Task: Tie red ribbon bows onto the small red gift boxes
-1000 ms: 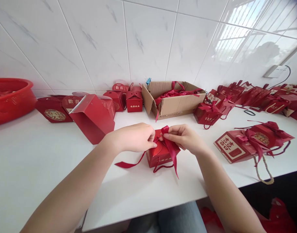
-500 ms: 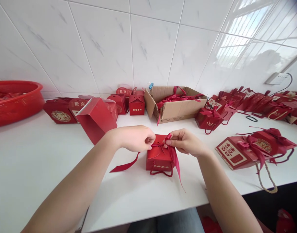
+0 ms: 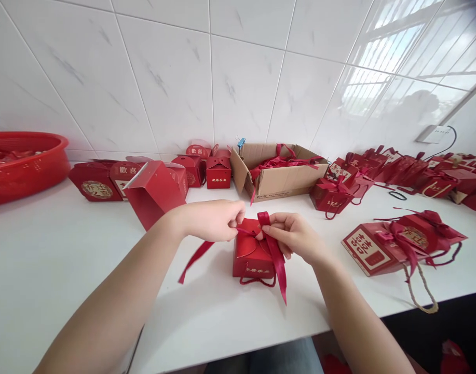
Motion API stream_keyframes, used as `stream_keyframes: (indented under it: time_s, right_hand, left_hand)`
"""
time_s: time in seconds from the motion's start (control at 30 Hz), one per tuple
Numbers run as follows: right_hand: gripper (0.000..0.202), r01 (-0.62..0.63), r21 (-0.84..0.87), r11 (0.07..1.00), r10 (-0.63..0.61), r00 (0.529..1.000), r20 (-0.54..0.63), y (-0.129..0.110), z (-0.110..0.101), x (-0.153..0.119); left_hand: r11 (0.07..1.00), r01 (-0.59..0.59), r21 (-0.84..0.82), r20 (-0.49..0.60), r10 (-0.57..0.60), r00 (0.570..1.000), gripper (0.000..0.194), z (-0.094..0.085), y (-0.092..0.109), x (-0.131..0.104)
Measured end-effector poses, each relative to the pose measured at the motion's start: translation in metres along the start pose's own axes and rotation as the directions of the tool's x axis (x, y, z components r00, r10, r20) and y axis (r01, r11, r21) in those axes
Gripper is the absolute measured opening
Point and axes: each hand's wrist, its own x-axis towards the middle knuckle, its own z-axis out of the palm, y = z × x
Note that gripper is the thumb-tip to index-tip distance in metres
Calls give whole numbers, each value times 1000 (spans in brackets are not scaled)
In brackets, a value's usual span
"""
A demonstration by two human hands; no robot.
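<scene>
A small red gift box [image 3: 253, 254] with gold lettering and a cord handle stands upright on the white table in front of me. A dark red ribbon [image 3: 275, 259] runs across its top. My left hand [image 3: 222, 221] pinches one length of the ribbon at the box's left; the loose tail hangs down below that hand. At the right, my right hand [image 3: 292, 235] has its thumb and fingers closed on a raised loop of the same ribbon, with the other tail draping down the front right of the box.
A cardboard box [image 3: 292, 182] of ribbons stands by the wall. Left of it are unribboned red boxes [image 3: 218, 171], a tilted open box [image 3: 155, 192] and a red basket [image 3: 27, 171]. Ribboned boxes [image 3: 385, 244] lie at right, with several more behind. The table edge [image 3: 222, 358] runs near me.
The ribbon loop at my right hand now stands taller and wider. My left hand has shifted slightly left, and its ribbon tail hangs more steeply. The view has tilted slightly.
</scene>
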Motion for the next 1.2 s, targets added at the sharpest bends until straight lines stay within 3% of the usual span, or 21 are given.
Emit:
stream_keyframes:
  time_s: [0.13,0.3,0.47,0.57,0.63,0.67,0.77,0.8,0.83,0.87,0.9,1.0,1.03,1.1,1.2]
  right_hand:
    - [18,-21,-58,998,15,994,-109,-2,10,-1]
    - [18,90,-186,978,-118,982,-149,1,15,-4]
    - [26,106,-181,978,-110,994,-12,0,13,-6]
    - [32,118,-206,971,-136,988,-75,-1,14,-4]
    - [32,144,-231,962,-174,978,-113,-1,17,-2]
    - [32,153,-239,959,-184,976,-117,-1,19,-1]
    - [31,149,-227,963,-180,976,-123,-1,21,1]
    - [32,142,-214,966,-172,976,-132,-1,21,1]
    - [32,135,-199,971,-164,977,-139,-1,20,1]
    - [32,130,-183,975,-157,977,-143,-1,20,0]
    - [33,128,-168,977,-153,978,-144,-1,19,0]
    - [33,141,-150,979,-162,978,-135,-1,18,-1]
    - [32,149,-154,977,-169,977,-128,0,18,-1]
    - [32,174,-177,969,-196,974,-115,1,18,-1]
    - [32,207,-210,956,-233,966,-111,3,18,0]
  left_hand:
    - [977,-174,-125,-161,153,975,20,-2,4,-7]
    - [868,-446,-216,-313,371,874,26,14,14,5]
    - [839,-510,-188,-474,377,796,25,28,11,27]
    - [870,-488,-71,-554,373,745,26,33,8,38]
    - [882,-471,7,-645,365,672,24,33,7,44]
    - [888,-459,42,-707,350,614,19,32,7,45]
    - [936,-322,145,-881,270,388,4,28,6,45]
    - [954,-243,174,-906,252,340,8,26,4,42]
    - [966,-168,194,-913,241,329,11,26,2,39]
    - [973,-115,201,-906,230,355,13,26,0,34]
    - [978,-94,189,-884,211,417,15,28,-2,29]
    - [986,-167,0,-731,114,673,27,42,-7,15]
    - [975,-202,-93,-670,89,737,30,48,-8,12]
    - [931,-266,-250,-591,71,804,30,60,-7,10]
    - [838,-366,-405,-569,82,818,24,71,-3,14]
